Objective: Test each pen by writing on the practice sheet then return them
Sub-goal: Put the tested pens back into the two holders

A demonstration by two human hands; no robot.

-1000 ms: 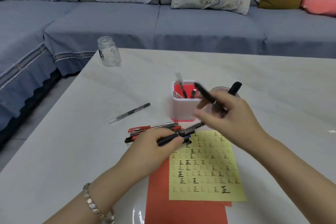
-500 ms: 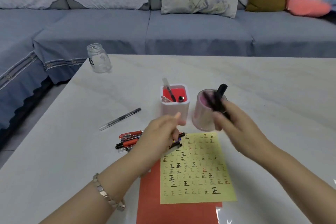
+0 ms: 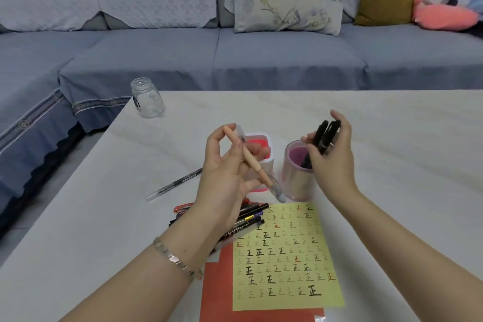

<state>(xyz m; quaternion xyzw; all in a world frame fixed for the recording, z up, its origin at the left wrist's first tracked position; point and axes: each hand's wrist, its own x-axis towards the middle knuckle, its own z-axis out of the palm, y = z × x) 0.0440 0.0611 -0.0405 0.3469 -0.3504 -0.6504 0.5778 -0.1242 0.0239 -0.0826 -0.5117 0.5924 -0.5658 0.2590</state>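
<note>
**Left hand.** A beige pen (image 3: 251, 161) is pinched between the thumb and fingers of the left hand (image 3: 224, 178). Its clear end is tilted down toward the far edge of the practice sheet (image 3: 287, 256). It is judged to be the next item for testing.

**Right hand.** Black pens (image 3: 325, 136) are clasped in the curled right hand (image 3: 332, 162). Their tips are lowered into the round pink cup (image 3: 298, 183), presumably for return.

**Surroundings.**
- The square holder (image 3: 268, 165) stands just left of the cup and is partly hidden by the left hand.
- A pile of pens (image 3: 251, 218) lies at the sheet's far left corner, kept within reach. Whether these have been tested cannot be told.
- One clear pen (image 3: 172, 183) lies apart, further left.
</note>
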